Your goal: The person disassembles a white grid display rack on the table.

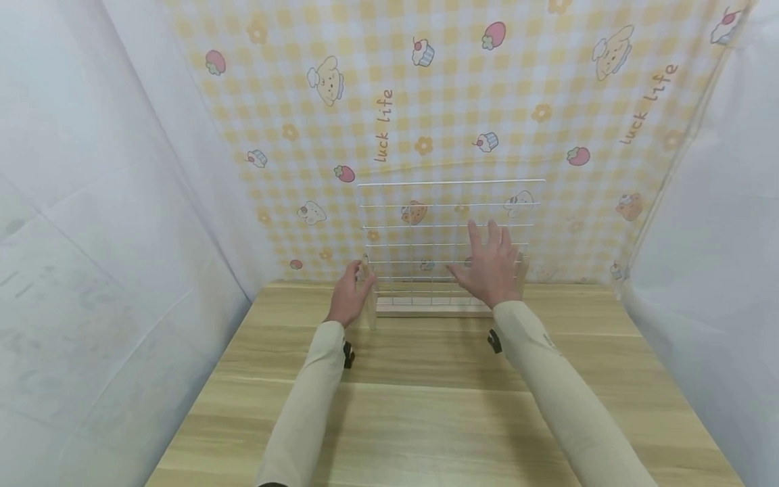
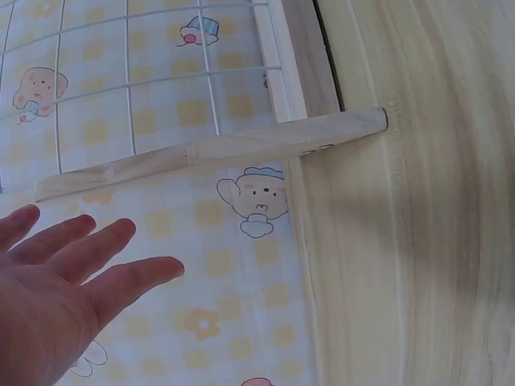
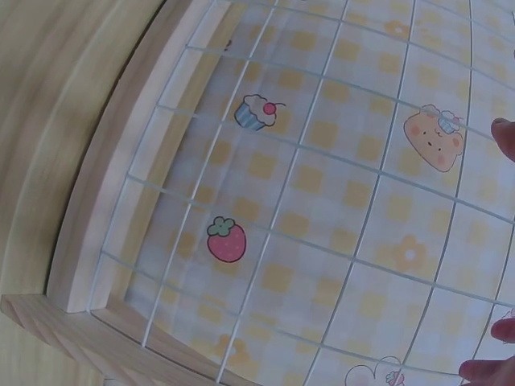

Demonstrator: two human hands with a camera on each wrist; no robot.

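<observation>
A white wire grid rack point(image 1: 412, 245) stands upright at the back of the table, held in a wooden base bar point(image 1: 433, 312) between two wooden side pieces. My left hand point(image 1: 349, 295) is at the rack's left side piece point(image 1: 371, 308), thumb and fingers spread apart. In the left wrist view, that hand point(image 2: 60, 297) is beside the slanted wooden side piece point(image 2: 233, 146) with a gap showing between them. My right hand point(image 1: 491, 270) has its fingers spread in front of the grid's right part, partly hiding the right side piece point(image 1: 522, 270). Only fingertips point(image 3: 491, 371) show at the right wrist view's edge.
Behind the rack hangs a yellow checked cloth point(image 1: 426, 95) with cartoon prints. White sheets point(image 1: 122, 243) enclose the left and right sides. The wood-grain table point(image 1: 420, 419) runs forward from the rack, and dark wrist-worn pieces point(image 1: 495, 341) sit beneath the sleeves.
</observation>
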